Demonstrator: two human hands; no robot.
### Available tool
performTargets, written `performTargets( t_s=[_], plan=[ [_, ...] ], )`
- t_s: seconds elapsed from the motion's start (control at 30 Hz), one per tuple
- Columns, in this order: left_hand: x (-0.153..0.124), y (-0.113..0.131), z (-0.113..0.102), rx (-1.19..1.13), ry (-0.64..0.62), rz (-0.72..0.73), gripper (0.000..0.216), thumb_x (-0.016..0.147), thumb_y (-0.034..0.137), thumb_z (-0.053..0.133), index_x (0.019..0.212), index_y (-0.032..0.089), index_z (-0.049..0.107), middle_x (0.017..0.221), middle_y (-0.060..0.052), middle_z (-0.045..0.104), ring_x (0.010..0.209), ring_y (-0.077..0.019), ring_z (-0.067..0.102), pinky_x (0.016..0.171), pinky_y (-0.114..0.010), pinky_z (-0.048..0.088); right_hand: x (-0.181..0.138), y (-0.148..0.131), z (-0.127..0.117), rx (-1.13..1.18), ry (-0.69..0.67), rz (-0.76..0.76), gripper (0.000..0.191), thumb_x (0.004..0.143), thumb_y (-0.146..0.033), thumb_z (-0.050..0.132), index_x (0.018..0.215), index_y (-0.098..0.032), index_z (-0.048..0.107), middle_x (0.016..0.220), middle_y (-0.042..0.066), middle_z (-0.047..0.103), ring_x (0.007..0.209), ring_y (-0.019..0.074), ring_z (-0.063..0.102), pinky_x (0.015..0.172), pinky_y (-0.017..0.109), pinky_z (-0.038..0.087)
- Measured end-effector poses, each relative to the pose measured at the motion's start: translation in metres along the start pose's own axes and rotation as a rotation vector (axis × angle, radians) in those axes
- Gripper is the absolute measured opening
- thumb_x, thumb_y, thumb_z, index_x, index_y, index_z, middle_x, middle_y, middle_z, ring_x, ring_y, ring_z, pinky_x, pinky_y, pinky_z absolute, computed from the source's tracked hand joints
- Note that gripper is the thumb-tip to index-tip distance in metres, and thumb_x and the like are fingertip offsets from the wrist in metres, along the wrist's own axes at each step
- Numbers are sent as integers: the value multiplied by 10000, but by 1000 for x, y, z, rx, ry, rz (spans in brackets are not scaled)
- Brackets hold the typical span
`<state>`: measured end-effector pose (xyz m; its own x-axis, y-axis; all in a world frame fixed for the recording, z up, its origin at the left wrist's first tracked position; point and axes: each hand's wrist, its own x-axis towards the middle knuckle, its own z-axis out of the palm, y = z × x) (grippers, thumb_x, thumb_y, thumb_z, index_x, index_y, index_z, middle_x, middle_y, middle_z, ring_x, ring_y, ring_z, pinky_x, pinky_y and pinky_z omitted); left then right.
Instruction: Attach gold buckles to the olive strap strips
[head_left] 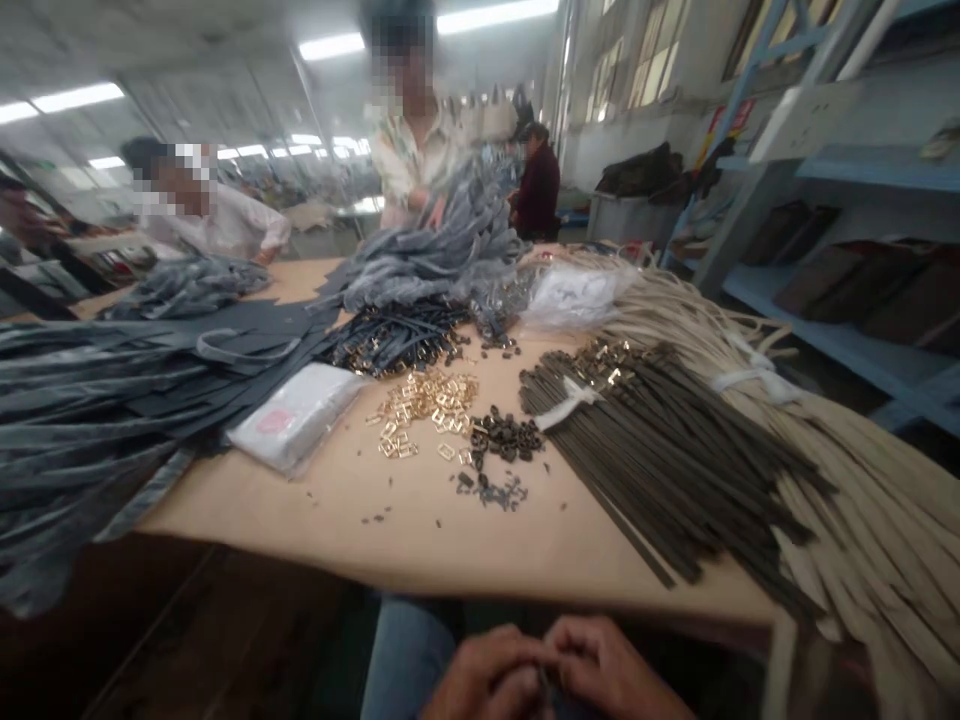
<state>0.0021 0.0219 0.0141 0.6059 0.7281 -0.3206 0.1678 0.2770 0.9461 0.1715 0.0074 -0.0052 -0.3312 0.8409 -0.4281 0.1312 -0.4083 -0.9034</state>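
Note:
My left hand (491, 672) and my right hand (600, 665) meet at the bottom of the view, below the table's front edge. The fingers of both are closed and their tips come together. A small dark piece shows between them, too blurred and covered to name. On the table in front lie a pile of gold metal buckles (427, 400), a heap of small dark loops (506, 437) and a scatter of tiny dark bits (499, 492). A bundle of dark brown straps (660, 450), tied with a white strip, lies to the right.
The table (420, 540) also bears grey-blue straps (90, 410), a white plastic-wrapped packet (300, 415), dark straps with gold fittings (397, 335), a clear bag (574, 295) and long beige straps (862, 450). Other people work across the table. Blue shelves (832, 330) stand at the right.

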Motion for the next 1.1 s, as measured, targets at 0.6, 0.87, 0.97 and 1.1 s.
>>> performTargets(
  t_s=[0.6, 0.87, 0.97, 1.1],
  plan=[
    [-1, 5, 8, -277, 159, -212, 202, 649, 302, 631, 655, 112, 563, 579, 1, 592, 551, -89, 542, 566, -217, 430, -5, 13, 9, 328, -34, 122, 303, 620, -419, 605, 633, -140, 488, 396, -98, 325, 347, 20, 201, 349, 165, 124],
    [1, 2, 14, 57, 261, -66, 114, 704, 224, 541, 628, 139, 539, 557, 12, 542, 541, -103, 502, 541, -228, 407, -4, 12, 9, 187, 8, 69, 266, 671, -394, 562, 675, -136, 499, 470, -65, 393, 393, 32, 284, 369, 158, 188],
    [0, 3, 15, 68, 258, -63, 48, 692, 195, 546, 693, 148, 555, 571, 30, 516, 524, -97, 501, 535, -226, 412, -5, 7, 6, 85, -25, 59, 260, 692, -392, 549, 688, -137, 499, 490, -54, 428, 400, 38, 322, 375, 158, 219],
    [-1, 5, 15, 75, 188, -82, 109, 681, 166, 547, 785, 162, 579, 639, 39, 478, 484, -76, 500, 508, -220, 419, -7, -1, 1, -36, -77, 48, 248, 696, -374, 550, 672, -133, 494, 480, -53, 435, 394, 43, 337, 380, 165, 237]
  ],
)
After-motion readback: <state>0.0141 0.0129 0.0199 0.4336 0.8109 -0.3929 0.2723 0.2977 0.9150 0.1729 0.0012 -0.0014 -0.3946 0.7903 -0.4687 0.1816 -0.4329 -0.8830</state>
